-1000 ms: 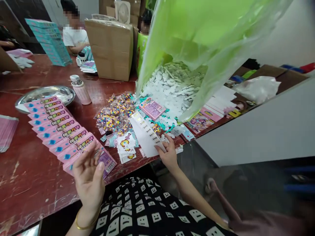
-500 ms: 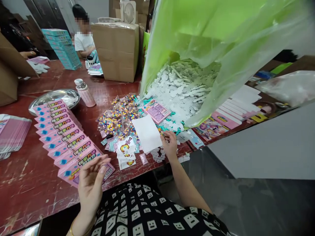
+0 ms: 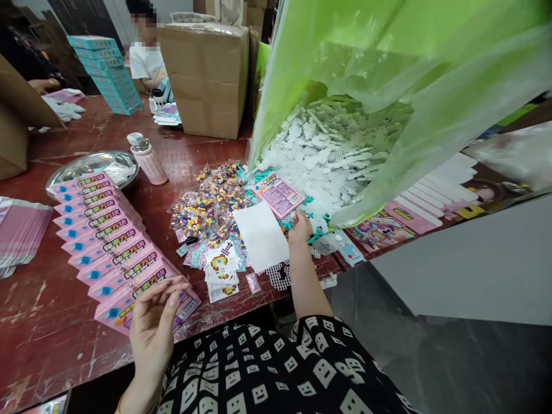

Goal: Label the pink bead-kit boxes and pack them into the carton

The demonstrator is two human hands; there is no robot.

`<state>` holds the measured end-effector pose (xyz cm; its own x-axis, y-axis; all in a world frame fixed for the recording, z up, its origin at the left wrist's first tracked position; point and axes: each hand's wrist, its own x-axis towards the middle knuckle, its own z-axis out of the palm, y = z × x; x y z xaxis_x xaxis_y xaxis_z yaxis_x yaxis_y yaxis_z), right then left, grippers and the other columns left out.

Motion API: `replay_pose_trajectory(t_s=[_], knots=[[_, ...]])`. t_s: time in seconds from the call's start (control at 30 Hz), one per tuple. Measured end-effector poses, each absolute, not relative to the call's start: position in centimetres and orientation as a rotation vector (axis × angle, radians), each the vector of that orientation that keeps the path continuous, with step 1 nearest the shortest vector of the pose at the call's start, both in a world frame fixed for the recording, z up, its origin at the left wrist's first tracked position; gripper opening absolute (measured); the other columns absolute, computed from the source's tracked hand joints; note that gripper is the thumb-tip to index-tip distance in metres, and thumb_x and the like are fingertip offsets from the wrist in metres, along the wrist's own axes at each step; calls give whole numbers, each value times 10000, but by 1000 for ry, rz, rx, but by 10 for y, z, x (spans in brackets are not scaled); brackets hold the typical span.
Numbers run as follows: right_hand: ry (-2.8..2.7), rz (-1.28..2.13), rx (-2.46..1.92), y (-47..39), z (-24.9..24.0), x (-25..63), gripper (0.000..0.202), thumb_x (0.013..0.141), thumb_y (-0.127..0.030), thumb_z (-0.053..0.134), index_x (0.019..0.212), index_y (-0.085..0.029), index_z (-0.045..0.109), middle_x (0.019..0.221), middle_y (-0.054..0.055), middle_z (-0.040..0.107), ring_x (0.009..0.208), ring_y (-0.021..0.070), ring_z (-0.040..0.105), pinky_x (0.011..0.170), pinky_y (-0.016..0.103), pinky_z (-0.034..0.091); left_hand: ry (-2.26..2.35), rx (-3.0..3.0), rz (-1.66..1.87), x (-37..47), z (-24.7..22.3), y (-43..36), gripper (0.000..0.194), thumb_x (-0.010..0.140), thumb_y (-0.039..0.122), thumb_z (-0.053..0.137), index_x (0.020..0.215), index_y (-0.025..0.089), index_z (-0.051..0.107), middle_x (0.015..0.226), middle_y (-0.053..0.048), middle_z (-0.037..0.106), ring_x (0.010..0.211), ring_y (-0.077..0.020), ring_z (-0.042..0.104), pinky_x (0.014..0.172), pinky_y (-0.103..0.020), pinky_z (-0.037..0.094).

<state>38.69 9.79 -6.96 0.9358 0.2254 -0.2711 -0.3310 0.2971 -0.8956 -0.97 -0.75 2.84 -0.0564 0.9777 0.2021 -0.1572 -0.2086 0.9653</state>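
Note:
My left hand [image 3: 155, 322] is open, fingers loosely curved and nothing in it, above the near end of a row of overlapping pink boxes [image 3: 110, 227]. At the lower right corner of a flat pink box [image 3: 279, 194] is my right hand [image 3: 301, 226]. Its fingers are bent and partly hidden, so I cannot tell whether they grip the box. Just left of that wrist lies a blank white sheet [image 3: 261, 236]. Bags of colourful beads [image 3: 209, 207] are heaped beside it, with printed pattern cards [image 3: 222, 267] and a small pink sachet [image 3: 253, 283] nearer me.
A large green bag [image 3: 371, 69] spills white perforated pieces [image 3: 319, 149] at right. Farther back stand a cardboard box [image 3: 207, 80], a pink bottle [image 3: 148, 160] and a metal bowl [image 3: 129, 164]. A person [image 3: 146, 63] sits across the table. Teal boxes [image 3: 106, 75] are stacked behind.
My right hand has moved forward from the white sheet's right edge to the flat pink box's corner. My left hand stays over the row, and the view has shifted slightly.

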Motion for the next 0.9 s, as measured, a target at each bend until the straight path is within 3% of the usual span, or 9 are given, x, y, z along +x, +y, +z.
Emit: replay_pose_trajectory(t_s=[0.43, 0.67, 0.9], knots=[[130, 245, -1234, 116, -90, 384, 244, 701, -291, 769, 769, -196, 554, 643, -74, 572, 578, 85, 557, 497, 182, 474, 1070, 1155, 1439, -22, 18, 3, 216, 847, 247, 708, 1042, 198, 629, 1051, -59, 718, 885, -156, 712, 825, -279, 583], [159, 190, -1300, 124, -99, 384, 274, 698, -337, 768, 770, -195, 546, 621, -83, 528, 531, 75, 495, 477, 186, 444, 1091, 1135, 1443, -19, 17, 5, 222, 841, 253, 715, 1038, 195, 628, 1031, -55, 725, 859, -146, 712, 828, -273, 575], [197, 151, -1419, 133, -103, 388, 368, 735, -417, 755, 854, -212, 473, 713, -58, 560, 571, 94, 541, 483, 204, 480, 1143, 1156, 1441, -18, 18, 9, 227, 836, 265, 717, 1029, 188, 625, 1010, -54, 717, 836, -142, 702, 836, -293, 574]])
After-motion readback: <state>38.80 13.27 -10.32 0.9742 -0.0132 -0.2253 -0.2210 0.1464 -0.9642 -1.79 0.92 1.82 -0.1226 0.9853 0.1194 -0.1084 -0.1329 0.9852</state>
